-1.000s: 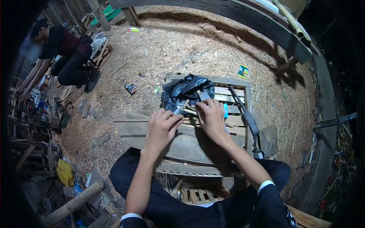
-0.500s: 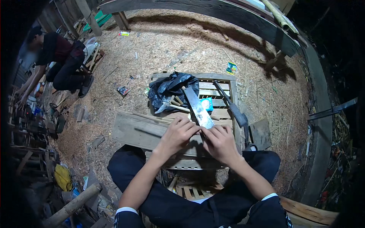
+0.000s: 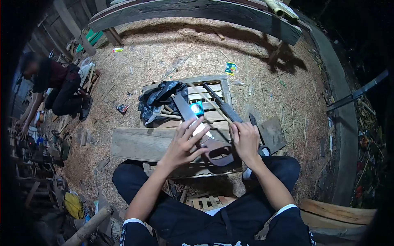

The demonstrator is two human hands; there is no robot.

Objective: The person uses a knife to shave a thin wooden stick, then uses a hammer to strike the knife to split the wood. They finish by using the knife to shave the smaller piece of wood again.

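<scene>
My left hand [image 3: 184,143] is spread open over the saw [image 3: 221,155], whose brown handle points toward me and whose blade runs away to the upper left. My right hand [image 3: 245,141] pinches the near end of a thin wooden strip [image 3: 207,98], which slants away over the slatted crate [image 3: 226,88]. Left of the blade, a black plastic bag [image 3: 158,98] lies with short sticks beside it. A blue packet [image 3: 197,108] rests right of the blade. A dark, long-handled tool [image 3: 227,110] lies partly behind the strip.
A wide board [image 3: 137,143] lies at the crate's left, and another flat board [image 3: 273,133] at its right. A person [image 3: 65,86] crouches at the far left among scrap wood. A long beam [image 3: 197,11] crosses the back. Shavings cover the ground.
My hands have moved apart. My left hand has opened over the saw, whose handle now shows. The long strip now extends from my right hand. The view has shifted.
</scene>
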